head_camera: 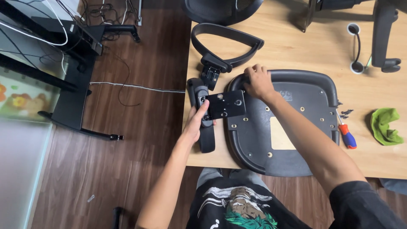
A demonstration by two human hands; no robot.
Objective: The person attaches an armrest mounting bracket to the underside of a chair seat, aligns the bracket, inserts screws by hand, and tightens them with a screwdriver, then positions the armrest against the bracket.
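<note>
- The left hand [196,123] is wrapping around a black armrest [202,118] at the surface's [296,46] left edge, thumb pressing near its flat mounting plate [227,104].
- That plate is lying over the left rim of the upturned seat pan [284,123], which is resting underside up in the middle of the surface.
- The right hand [257,82] is pressing down on the pan's upper left rim, fingers curled over the edge, holding nothing loose.
- To my eye, doing this well means keeping the pan pinned flat while the plate's holes are being slid squarely over the brass inserts in the pan.
- A screwdriver [347,135] with a red and blue handle and a few dark screws [346,113] are lying just right of the pan; a green cloth [385,126] is sitting further right.
- A second curved armrest [227,44] is lying above, near the pan.
</note>
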